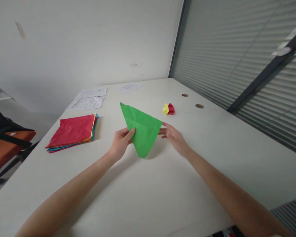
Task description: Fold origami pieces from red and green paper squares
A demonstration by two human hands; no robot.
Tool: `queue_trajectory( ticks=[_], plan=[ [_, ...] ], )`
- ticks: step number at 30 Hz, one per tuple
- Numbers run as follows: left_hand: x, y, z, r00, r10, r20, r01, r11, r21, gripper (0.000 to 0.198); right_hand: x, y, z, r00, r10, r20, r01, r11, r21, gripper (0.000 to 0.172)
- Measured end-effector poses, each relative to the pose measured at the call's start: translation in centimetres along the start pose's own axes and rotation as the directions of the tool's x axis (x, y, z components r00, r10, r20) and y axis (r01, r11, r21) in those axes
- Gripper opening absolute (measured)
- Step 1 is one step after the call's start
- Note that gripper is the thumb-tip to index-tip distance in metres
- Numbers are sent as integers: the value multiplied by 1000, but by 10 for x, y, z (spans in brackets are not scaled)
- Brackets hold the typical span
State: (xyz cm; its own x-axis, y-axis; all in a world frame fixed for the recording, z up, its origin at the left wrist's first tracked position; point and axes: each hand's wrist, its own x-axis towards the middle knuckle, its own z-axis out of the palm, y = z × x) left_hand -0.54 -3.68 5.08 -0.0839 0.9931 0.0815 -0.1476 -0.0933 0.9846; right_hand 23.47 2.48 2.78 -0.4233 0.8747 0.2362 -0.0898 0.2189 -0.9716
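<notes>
A creased sheet of green paper (144,130), folded to a roughly triangular outline, is held up above the white table (143,194). My left hand (122,140) pinches its left edge, the thumb in front and the fingers behind. At the paper's right corner is my right hand (174,136), its fingers apart and stretched out; the fingertips are at or just behind the corner, and I cannot tell whether they grip it. Beyond the right hand lies a small folded paper piece (168,109), half yellow and half red.
On the left of the table is a stack of coloured paper (72,131), red on top. Printed sheets (90,98) lie behind it, with another printed sheet (130,88) at the back. Two round holes (199,106) pierce the tabletop near the blinds. An orange chair (11,146) stands at far left.
</notes>
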Motion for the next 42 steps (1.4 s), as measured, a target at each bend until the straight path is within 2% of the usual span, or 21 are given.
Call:
queue_trajectory(
  ticks=[2, 5, 9, 14, 19, 22, 25, 31, 34, 36, 38, 40, 42],
  plan=[
    [-1, -1, 3, 997, -83, 6, 83, 993, -88, 43, -2, -3, 7, 994, 92, 65, -100, 987, 129, 68],
    [-4, -7, 4, 987, -154, 44, 158, 982, -99, 42, -5, -11, 15, 984, 177, 13, -175, 957, 233, 47],
    [-6, -12, 5, 981, -176, 76, 181, 982, -62, 41, -5, -15, 16, 974, 205, -101, -169, 944, 284, 38],
    [-8, -9, 5, 979, -179, 102, 182, 983, -21, 42, -2, -12, 14, 975, 159, -157, -117, 961, 250, 36],
    [-11, -3, 8, 975, -198, 100, 203, 978, -40, 43, -6, -15, 14, 979, 11, -202, 23, 986, 167, 41],
    [-10, -1, 8, 976, -205, 70, 211, 974, -81, 42, -9, -18, 12, 978, -161, -130, 171, 983, 66, 33],
    [-9, 0, 8, 975, -212, 67, 219, 969, -113, 41, -10, -20, 8, 957, -288, -34, 286, 957, -52, 21],
    [-11, 2, 9, 968, -217, 123, 228, 970, -85, 48, -9, -16, 3, 924, -382, -4, 370, 898, -238, 17],
    [-12, 4, 9, 985, -140, 97, 146, 988, -58, 76, -9, -14, 1, 921, -390, -5, 375, 889, -264, 14],
    [-12, 5, 7, 996, -28, 85, 29, 999, -19, 90, -8, -13, 1, 922, -387, -6, 374, 893, -249, 13],
    [-12, 6, 3, 988, 100, 120, -107, 993, 50, 78, -8, -12, 1, 928, -371, -17, 360, 909, -210, 13],
    [-12, 6, -1, 960, 200, 195, -229, 964, 138, 47, -7, -12, 1, 938, -343, -49, 331, 929, -166, 13],
    [-12, 6, -4, 933, 251, 257, -308, 928, 210, 26, -6, -13, 2, 947, -308, -87, 296, 947, -123, 12]
  ],
)
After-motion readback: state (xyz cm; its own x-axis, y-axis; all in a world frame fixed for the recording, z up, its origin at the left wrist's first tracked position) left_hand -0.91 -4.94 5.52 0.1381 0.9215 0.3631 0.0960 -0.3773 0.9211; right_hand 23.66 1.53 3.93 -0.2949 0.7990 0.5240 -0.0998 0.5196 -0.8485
